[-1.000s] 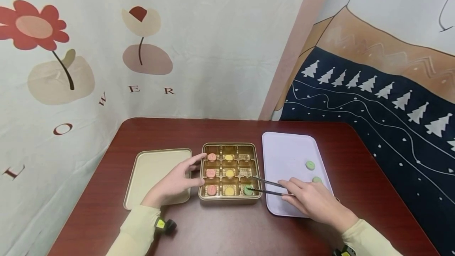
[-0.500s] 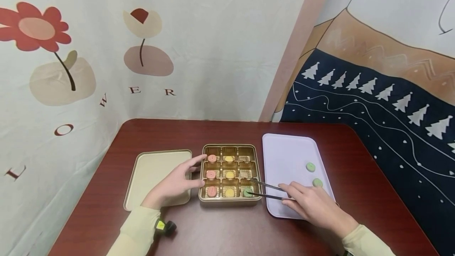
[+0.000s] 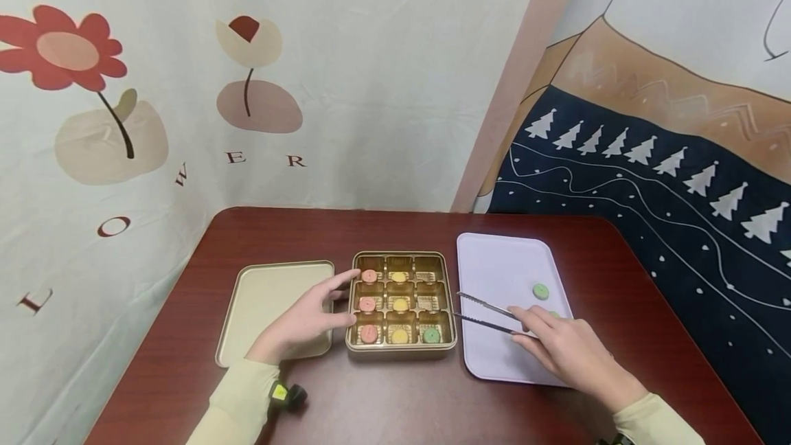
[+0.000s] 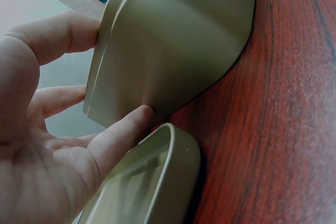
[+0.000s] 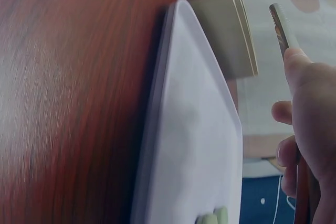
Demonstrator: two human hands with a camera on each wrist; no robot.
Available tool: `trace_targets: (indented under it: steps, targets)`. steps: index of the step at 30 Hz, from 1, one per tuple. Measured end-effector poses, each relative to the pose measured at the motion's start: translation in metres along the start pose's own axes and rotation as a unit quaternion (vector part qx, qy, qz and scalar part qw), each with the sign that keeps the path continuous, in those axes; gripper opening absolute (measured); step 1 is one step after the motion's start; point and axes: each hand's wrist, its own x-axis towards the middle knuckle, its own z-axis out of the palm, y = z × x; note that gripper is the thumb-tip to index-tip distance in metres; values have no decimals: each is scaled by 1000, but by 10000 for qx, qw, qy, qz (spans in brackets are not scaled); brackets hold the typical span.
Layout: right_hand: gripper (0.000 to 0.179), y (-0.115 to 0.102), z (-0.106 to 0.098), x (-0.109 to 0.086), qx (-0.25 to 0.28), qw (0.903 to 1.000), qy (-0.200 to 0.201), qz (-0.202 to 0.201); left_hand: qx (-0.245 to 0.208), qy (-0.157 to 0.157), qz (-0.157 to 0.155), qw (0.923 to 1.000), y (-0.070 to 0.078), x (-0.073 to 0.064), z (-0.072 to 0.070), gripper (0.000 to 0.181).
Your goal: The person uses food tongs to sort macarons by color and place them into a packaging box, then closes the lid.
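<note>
My left hand [image 3: 303, 320] is spread along the left side of a gold tin [image 3: 402, 354], fingertips and thumb touching its wall. The tin has a gold insert of square compartments. Pink discs [image 3: 369, 334] fill the left column and yellow discs [image 3: 400, 336] the middle one. In the right column, a green disc [image 3: 431, 336] lies in the front compartment. My right hand [image 3: 565, 350] holds dark tongs [image 3: 488, 325] over the lilac tray [image 3: 497, 259]. Their serrated tips are apart with nothing between them, right of the tin's rim.
Another green disc [image 3: 540, 291] lies on the tray's right part, and a second is mostly hidden behind my right hand. The tin's shallow lid [image 3: 266, 287] lies left of the tin on the dark red wooden table [image 3: 395, 404]. A printed curtain [image 3: 383, 88] hangs behind.
The tongs have let go of the green disc in the front right compartment. My right hand has drawn them right, out of the tin. My left hand has stayed put.
</note>
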Motion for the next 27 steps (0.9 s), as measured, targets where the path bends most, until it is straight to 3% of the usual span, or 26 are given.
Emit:
trace_targets:
  steps: [17, 27]
  targets:
    - [57, 40, -11, -29, -286, 9960, 36, 851, -121, -1, -112, 9999, -1, 0, -1, 90]
    - [51, 57, -17, -45, -535, 9840, -583, 1597, -190, 2, -155, 9997, 2, -1, 0, 91]
